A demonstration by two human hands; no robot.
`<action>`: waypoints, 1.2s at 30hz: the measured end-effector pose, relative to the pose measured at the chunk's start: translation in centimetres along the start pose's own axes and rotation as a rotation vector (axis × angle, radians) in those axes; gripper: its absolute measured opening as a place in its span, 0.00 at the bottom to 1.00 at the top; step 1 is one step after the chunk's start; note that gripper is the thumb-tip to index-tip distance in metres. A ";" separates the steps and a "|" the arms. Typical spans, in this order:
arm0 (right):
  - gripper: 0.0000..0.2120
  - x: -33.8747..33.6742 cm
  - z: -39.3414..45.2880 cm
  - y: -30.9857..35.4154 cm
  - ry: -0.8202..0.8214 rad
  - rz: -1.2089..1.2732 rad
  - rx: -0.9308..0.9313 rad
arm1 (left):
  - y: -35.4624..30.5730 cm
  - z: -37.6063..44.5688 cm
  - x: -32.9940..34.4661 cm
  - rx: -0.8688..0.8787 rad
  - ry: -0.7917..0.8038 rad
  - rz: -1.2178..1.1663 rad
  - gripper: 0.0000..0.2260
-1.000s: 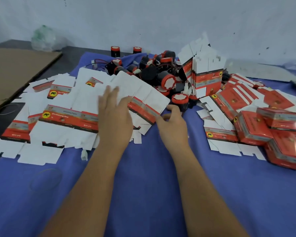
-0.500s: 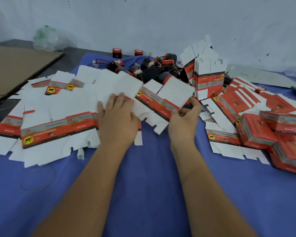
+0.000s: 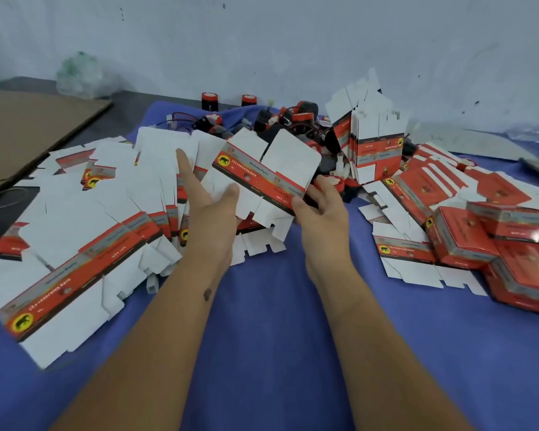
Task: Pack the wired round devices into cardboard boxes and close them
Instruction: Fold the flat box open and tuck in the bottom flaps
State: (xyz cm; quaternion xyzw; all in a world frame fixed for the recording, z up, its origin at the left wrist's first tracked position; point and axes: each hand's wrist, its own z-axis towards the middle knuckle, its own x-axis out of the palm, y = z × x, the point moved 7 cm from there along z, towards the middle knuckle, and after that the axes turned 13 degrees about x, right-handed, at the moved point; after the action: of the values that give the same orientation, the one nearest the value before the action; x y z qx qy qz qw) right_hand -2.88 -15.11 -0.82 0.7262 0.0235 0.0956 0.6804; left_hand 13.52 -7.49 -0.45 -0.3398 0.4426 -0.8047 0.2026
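**Flat carton lifted clear, ready to be opened**

The right hand (image 3: 321,213) has its fingers (image 3: 319,189) curled round the near right end of a flat carton blank (image 3: 271,172), thumb on the printed face. The left hand (image 3: 209,206) is released, fingers straight, with the thumb tip touching the blank's lower edge, probably to steady it before popping it into shape. The blank is held above the blue-covered desk (image 3: 277,321), clear of the spread of other flat blanks (image 3: 84,237) on the left. Its long axis, along the red printed band, runs from upper left down to lower right, white flaps pointing away from the person. Behind it lies the heap of wired round devices (image 3: 293,119), so a formed box would be near its contents. Finished closed boxes (image 3: 467,241) sit stacked at right, beside an upright bundle of blanks (image 3: 377,144).
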 end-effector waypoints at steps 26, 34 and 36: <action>0.27 2.3 -0.8 -0.1 0.265 0.036 -0.006 | -1.1 -2.3 2.8 0.066 0.440 0.426 0.32; 0.24 0.9 0.0 -0.6 0.104 0.094 0.052 | -1.2 -1.2 0.7 -0.029 0.159 0.267 0.11; 0.24 0.9 -0.4 -0.5 0.108 0.101 0.030 | -1.5 -1.5 1.0 0.044 0.213 0.382 0.08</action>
State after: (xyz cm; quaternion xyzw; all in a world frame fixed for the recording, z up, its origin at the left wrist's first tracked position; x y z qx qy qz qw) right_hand -1.98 -14.54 -1.17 0.7304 0.0252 0.1685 0.6614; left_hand 11.65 -6.46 0.68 -0.1585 0.5002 -0.7925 0.3107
